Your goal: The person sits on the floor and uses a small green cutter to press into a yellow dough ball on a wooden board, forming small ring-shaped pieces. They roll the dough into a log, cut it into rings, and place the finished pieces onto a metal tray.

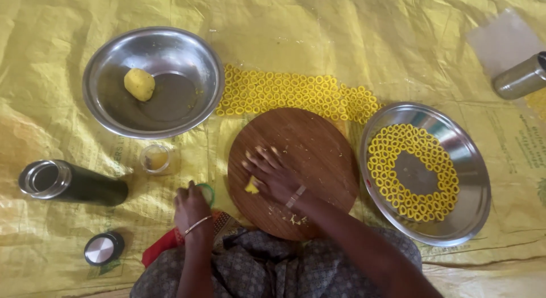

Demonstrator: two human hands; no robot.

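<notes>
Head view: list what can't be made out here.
- Right hand: fingers blurred by motion over the board; most of the dough bit lies under it.
- Left hand: covers most of a green ring.
- Steel cup: cut off by the right edge.
- Flask: inside too dark to see.
- Small jar: contents too small to identify.
</notes>
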